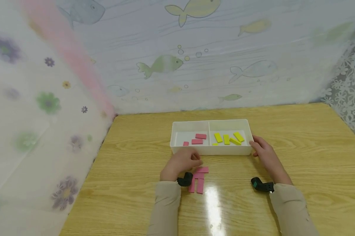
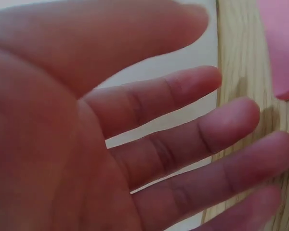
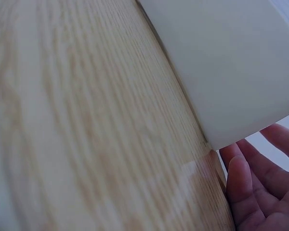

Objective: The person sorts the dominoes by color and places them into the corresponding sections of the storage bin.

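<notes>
My left hand (image 1: 184,160) hovers just in front of a white two-part box (image 1: 192,150), over several flat pink tiles (image 1: 200,186) on the table. In the left wrist view its fingers are spread and loosely bent, with nothing between them. Another pink tile (image 2: 282,53) lies beyond the fingertips there. At the box's right end, my right hand (image 1: 267,155) grips the front corner, a fingertip overlapping the rim. In the right wrist view its fingers (image 3: 241,180) reach behind that corner along the end wall.
The box's left compartment contains a few pink tiles (image 1: 197,141); several yellow tiles (image 1: 226,139) lie in the right one. Under everything is a wooden table (image 1: 130,164). A fish-patterned sheet (image 1: 207,75) hangs at the back, a flowered one (image 1: 27,131) at the left.
</notes>
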Tool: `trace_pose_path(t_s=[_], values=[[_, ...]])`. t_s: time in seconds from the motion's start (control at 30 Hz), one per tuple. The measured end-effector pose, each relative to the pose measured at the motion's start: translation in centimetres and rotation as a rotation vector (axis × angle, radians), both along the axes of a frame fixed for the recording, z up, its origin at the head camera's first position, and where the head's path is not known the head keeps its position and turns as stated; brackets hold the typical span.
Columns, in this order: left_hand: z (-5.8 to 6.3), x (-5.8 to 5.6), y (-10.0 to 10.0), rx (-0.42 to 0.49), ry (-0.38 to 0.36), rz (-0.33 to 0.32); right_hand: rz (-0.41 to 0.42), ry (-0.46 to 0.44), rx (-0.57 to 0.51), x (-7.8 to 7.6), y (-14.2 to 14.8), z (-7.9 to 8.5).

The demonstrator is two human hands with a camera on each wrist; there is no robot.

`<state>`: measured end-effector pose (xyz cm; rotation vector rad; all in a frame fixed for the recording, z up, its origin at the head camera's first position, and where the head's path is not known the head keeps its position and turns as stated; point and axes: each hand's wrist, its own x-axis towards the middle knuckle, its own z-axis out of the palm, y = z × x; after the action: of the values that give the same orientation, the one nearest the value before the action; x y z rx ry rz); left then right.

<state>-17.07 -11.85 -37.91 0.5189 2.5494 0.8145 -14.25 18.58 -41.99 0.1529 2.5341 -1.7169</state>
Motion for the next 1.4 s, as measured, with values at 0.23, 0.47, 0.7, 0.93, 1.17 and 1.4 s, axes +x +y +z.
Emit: trace_pose_path(t_s=[0.23, 0.47, 0.7, 0.93, 1.17, 1.4], values=[[-0.1, 0.7, 1.2, -0.085, 0.051, -0.089, 0.006, -0.003, 0.011, 0.1, -0.1, 0.3], [0.3, 1.0, 1.7, -0.153, 0.052, -0.112, 0.008, -0.010, 0.002, -0.1, -0.1, 0.2], [-0.2, 1.3, 2.4, -0.223, 0.129, -0.101, 0.015, -0.014, 0.003, -0.3, -0.1, 0.3], [-0.2, 1.4, 2.9, -0.264, 0.147, -0.090, 0.005, -0.011, 0.002, -0.3, 0.0, 0.2], [-0.5, 1.3, 3.0, -0.270, 0.154, -0.088, 0.000, -0.002, 0.006, -0.2, 0.0, 0.1], [-0.3, 1.0, 2.4, -0.182, 0.103, -0.091, -0.004, -0.004, -0.002, -0.1, 0.0, 0.1]])
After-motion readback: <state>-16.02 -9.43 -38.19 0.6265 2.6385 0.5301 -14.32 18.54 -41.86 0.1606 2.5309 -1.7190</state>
